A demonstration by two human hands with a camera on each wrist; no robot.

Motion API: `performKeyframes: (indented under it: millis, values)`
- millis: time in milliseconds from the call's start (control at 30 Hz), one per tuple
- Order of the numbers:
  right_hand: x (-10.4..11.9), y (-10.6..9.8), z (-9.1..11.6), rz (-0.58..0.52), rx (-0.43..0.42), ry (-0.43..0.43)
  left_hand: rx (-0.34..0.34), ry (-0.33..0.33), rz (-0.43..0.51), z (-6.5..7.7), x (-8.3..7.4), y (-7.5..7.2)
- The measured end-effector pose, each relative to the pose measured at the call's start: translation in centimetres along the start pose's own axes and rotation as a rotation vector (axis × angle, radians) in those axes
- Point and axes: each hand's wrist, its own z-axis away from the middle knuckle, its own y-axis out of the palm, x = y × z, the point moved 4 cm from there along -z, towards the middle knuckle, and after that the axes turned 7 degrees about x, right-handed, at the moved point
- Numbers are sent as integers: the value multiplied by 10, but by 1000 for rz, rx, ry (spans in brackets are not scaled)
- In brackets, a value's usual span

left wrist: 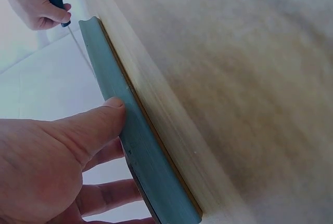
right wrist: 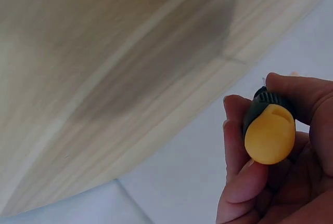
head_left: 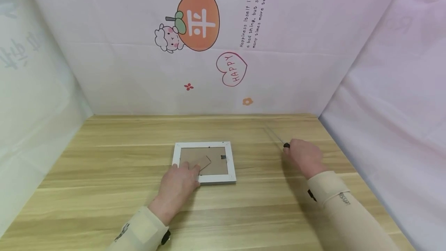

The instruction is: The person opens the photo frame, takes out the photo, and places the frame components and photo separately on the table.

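Observation:
A white picture frame [head_left: 204,145] lies back side up on the wooden table, its brown backing board [head_left: 195,158] showing, with a small black tab [head_left: 223,157] near one side. My left hand [head_left: 179,183] holds its near left corner, the fingers over the back and the thumb [left wrist: 112,112] against the side edge. That edge looks bluish in the left wrist view. Out to the right, my right hand [head_left: 306,156] grips a screwdriver by its yellow and black handle [right wrist: 269,135]. The thin shaft [head_left: 273,134] points toward the far left, above the table and apart from the frame.
The wood-grain table [head_left: 104,189] is bounded by a printed white cloth [head_left: 139,84] at the back and plain-looking cloth sides [head_left: 390,119]. Both forearms wear pale sleeves [head_left: 329,189] with dark wrist pieces. The right arm casts a shadow on the table.

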Motion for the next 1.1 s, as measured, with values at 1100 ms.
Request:
performKeyframes:
  millis: [1100]
  values:
    - [-31,18,-2,2,13,8,-36,10,-16,1,-1,0]
